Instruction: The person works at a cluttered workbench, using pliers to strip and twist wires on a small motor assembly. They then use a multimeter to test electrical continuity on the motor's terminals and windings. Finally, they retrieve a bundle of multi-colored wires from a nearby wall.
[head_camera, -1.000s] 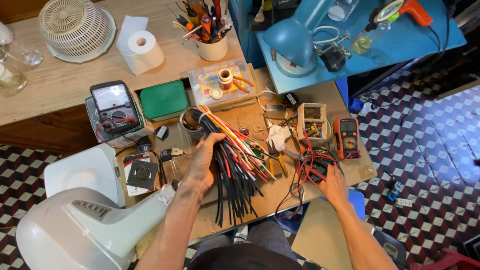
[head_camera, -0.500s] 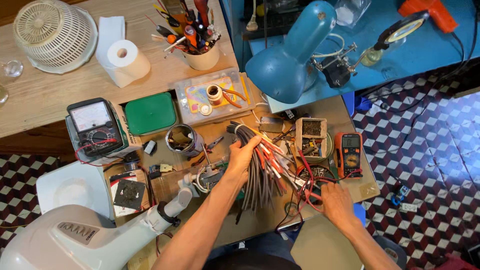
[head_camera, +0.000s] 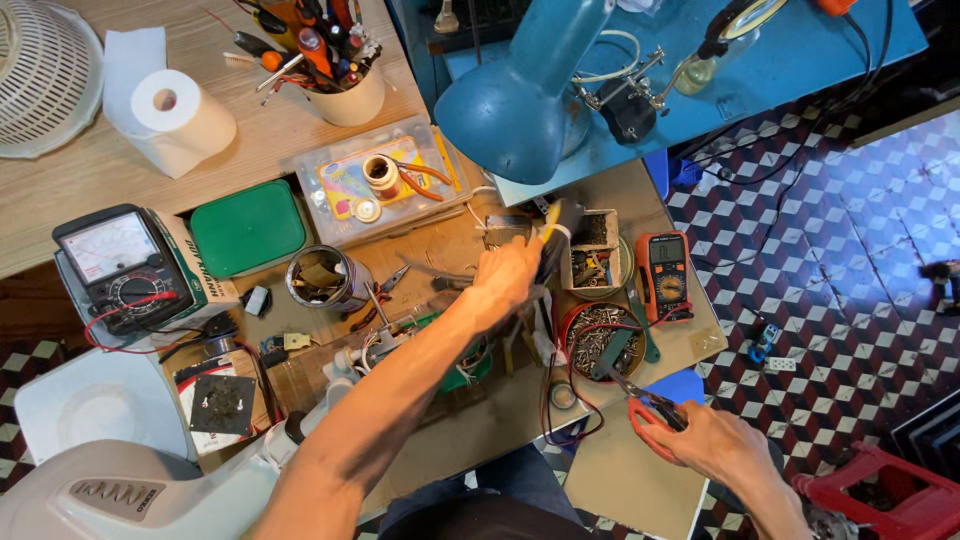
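Overhead, two meters (head_camera: 120, 265) (head_camera: 663, 275), one cutter (head_camera: 650, 410).

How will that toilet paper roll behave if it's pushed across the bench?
The toilet paper roll lies on its side on the wooden bench, so it would probably roll. It looks light and soft, likely denting under grip. Its loose sheet may unwind.

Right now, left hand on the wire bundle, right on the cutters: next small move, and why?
Probably bring the red-handled cutters in the right hand up toward the dark wire bundle gripped by the left hand: the two are apart, across the round tin of screws.
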